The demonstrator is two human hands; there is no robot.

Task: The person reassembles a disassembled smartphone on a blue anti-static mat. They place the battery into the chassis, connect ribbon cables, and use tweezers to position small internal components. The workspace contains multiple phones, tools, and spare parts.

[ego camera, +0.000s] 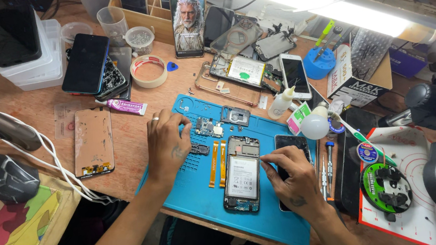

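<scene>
Right hand (pixel 293 177) touches opened phone (pixel 242 175) (small tub (pixel 139 38) holds screws).

Bright glaring tube lamp (pixel 325 3) overhead

1. A wooden workbench (pixel 133 102) is carrying everything, its brown top lying under a bright strip lamp.
2. A blue silicone repair mat (pixel 272 217) is lying flat on it near the front edge.
3. A roll of tape (pixel 148 71) is sitting behind the mat, with a purple glue tube (pixel 126 106) lying just beside it.
4. A detached phone back panel (pixel 93 142) is lying left of the mat.
5. Clear plastic boxes (pixel 36 66) are standing stacked at the far left.
6. White cables (pixel 40 148) are trailing across the left edge.
7. A white cutting mat (pixel 426 170) is lying at the right.
</scene>
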